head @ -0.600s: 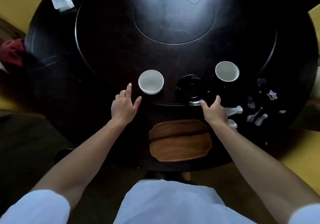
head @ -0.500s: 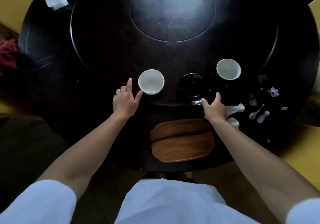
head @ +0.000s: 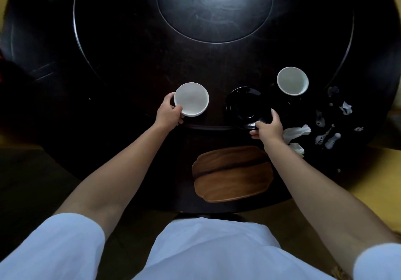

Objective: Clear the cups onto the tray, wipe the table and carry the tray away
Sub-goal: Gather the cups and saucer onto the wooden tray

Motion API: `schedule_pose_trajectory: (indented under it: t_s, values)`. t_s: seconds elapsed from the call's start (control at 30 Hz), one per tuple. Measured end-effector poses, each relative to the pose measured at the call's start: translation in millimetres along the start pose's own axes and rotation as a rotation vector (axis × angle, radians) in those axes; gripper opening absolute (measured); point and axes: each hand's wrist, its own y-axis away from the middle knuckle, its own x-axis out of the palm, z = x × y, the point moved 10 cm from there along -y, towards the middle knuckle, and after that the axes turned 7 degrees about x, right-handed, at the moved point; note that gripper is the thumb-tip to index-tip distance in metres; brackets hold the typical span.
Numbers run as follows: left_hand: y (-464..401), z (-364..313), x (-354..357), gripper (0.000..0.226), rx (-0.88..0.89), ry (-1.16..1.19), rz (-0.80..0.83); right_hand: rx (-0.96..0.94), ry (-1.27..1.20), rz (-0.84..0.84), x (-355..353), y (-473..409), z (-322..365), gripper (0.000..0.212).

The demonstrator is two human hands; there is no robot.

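Left hand (head: 168, 113) is reaching forward, fingers curling round the white cup (head: 191, 99) rim. Right hand (head: 267, 127) is pinching the black saucer (head: 246, 106) edge.

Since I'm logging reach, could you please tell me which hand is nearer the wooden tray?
Right. The right hand grips the black saucer just beyond the wooden tray; the left hand is farther left, on the white cup.
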Motion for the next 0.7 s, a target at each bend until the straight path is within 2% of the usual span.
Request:
schedule_pose_trajectory:
  t_s: [0.27, 0.5, 0.7]
  values:
    - [11.8, -3.9, -2.4, 0.054, -0.026, 0.184, -0.017, 0.064, -0.118, -0.029, -5.9, -2.9, -9.7, 0.070]
    - [43.3, -9.3, -10.5, 0.051, 0.005, 0.262, -0.058, 0.075, -0.213, 0.044, -19.2, 5.6, -22.5, 0.064]
    - [93.8, 11.9, -6.4, 0.054, -0.026, 0.327, -0.131, 0.053, -0.266, 0.126, -34.7, 34.1, -37.4, 0.064]
